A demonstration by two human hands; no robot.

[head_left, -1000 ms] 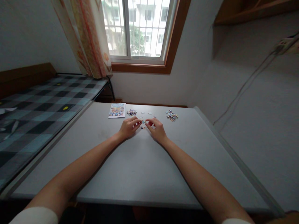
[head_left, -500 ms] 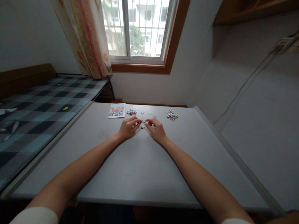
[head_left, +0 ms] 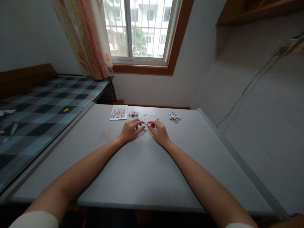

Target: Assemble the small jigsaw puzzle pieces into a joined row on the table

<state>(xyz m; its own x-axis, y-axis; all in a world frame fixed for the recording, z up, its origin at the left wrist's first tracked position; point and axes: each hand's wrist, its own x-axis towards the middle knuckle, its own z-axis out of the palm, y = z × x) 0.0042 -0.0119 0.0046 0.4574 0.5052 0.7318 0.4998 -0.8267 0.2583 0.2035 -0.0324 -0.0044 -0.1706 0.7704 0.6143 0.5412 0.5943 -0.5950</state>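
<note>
My left hand (head_left: 130, 129) and my right hand (head_left: 158, 130) meet over the far middle of the table, fingertips almost touching. Between them is a small light-blue jigsaw puzzle piece (head_left: 145, 123). My right thumb and index finger pinch its right side. On its left side are my left thumb and index finger, curled around the edge; the exact contact is too small to see. Just below the fingertips lies a dark and orange puzzle piece (head_left: 145, 130), partly covered. Two pale loose pieces, one of them this puzzle piece (head_left: 152, 115), lie beyond my hands.
A printed picture sheet (head_left: 118, 112) lies at the table's far left. Beside it is a heap of puzzle pieces (head_left: 133, 114), and another pile (head_left: 175, 117) sits farther right. A checked bed (head_left: 47, 104) adjoins the grey table (head_left: 140, 171) on the left; a wall borders the right.
My left thumb has shifted slightly down, away from the index fingertip. My right hand and the piles have hardly moved.
</note>
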